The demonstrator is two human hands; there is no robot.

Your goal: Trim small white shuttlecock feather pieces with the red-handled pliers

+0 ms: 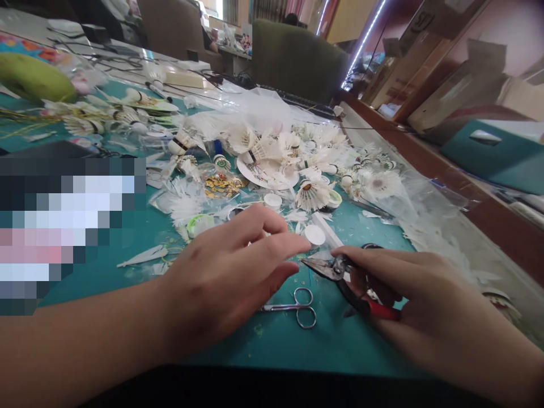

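Note:
My right hand (420,289) is closed around a pair of needle-nose pliers (325,266) with dark and red handles. Their tapered jaws point left, close to the fingertips of my left hand (233,272). That hand hovers above the mat with index finger and thumb apart; I make out nothing between them. Below it, small metal scissors (297,307) lie on the green mat (263,351), their blades partly covered by the hand. A white round disc (315,234) and a whitish strip (329,231) lie just beyond the plier jaws.
Feathered shuttlecocks (312,192) crowd the mat's far side, around a white plate (272,173). Gold-coloured bits (223,184) lie nearby. Left are a green fruit (36,79) and a loose feather (144,256). Clear plastic bags (433,209) line the right edge; chairs (297,62) stand beyond.

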